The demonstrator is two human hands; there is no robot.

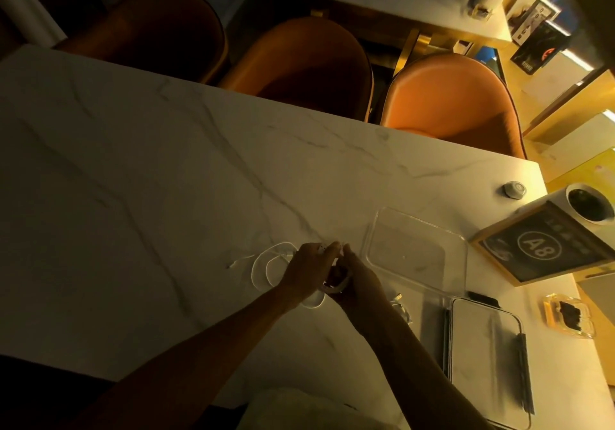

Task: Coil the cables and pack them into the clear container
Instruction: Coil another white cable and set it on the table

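Both hands (332, 270) together, pinching white cable (263, 270); clear container (416, 250) just right, lid (486, 356) nr.

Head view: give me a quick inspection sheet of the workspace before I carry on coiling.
Surface: marble table, dimly lit.
Job's things: clear container open, nothing seen inside; its lid lies nearer, beside it.
Clutter: A8 table sign, amber ashtray, small round white device.
Grips: left hand and right hand meet, both holding the cable.
Cables: white cable partly looped on the table, free end trailing left.
Surroundings: orange chairs across the table.
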